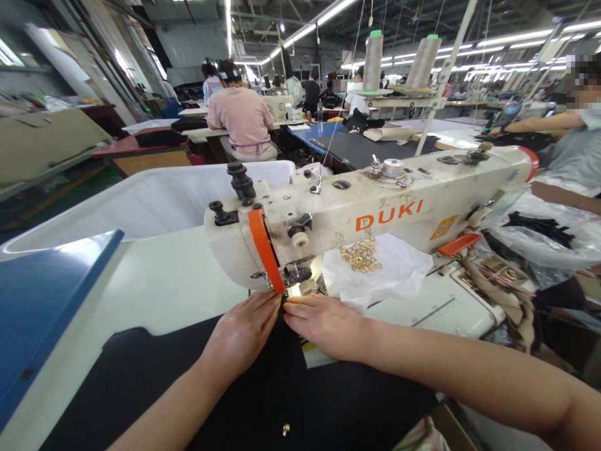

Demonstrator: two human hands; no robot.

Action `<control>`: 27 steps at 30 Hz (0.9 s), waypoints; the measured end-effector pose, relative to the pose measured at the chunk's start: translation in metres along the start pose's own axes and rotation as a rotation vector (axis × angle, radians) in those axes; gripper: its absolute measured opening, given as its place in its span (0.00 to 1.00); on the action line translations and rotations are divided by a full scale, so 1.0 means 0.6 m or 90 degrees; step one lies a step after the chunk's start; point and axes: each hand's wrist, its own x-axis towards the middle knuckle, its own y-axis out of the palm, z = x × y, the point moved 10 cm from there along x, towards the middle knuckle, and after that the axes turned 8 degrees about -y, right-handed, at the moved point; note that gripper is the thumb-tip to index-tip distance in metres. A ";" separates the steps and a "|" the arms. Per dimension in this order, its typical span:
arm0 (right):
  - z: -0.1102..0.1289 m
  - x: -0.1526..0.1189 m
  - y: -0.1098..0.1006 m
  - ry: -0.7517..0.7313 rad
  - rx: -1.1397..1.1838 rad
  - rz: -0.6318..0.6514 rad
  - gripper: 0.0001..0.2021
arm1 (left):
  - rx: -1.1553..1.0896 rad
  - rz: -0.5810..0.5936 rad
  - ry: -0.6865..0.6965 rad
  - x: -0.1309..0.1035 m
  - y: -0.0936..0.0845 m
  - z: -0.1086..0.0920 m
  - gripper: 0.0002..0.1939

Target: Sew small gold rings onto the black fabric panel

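Note:
A white sewing machine (328, 219) marked DUKI stands across the middle, an orange guard at its needle end. Black fabric (154, 382) spreads over the work surface and down toward my body. My left hand (244, 329) presses on the fabric just left of the needle area, its fingers close together. On the right, my right hand (323, 322) pinches the fabric edge, fingertips nearly meeting those of the left. The needle tip is hidden behind the guard and fingers. A small gold metal piece (286, 430) lies on the fabric near the bottom.
Gold rings (361, 255) lie on a white sheet (389, 275) behind my right hand. A blue board (51, 300) is at left, a white bin (154, 194) behind. Clear bags and an orange tray (459, 244) are at right. Several people sit farther off.

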 end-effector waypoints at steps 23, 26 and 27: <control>0.001 -0.005 -0.002 0.000 -0.031 -0.003 0.10 | -0.025 0.011 -0.028 0.005 0.002 -0.002 0.16; 0.003 -0.006 0.001 -0.004 -0.030 -0.004 0.10 | -0.037 0.015 -0.031 0.004 0.002 -0.001 0.15; 0.004 -0.007 0.002 -0.004 -0.030 -0.005 0.10 | -0.040 0.015 -0.033 0.003 0.002 -0.001 0.15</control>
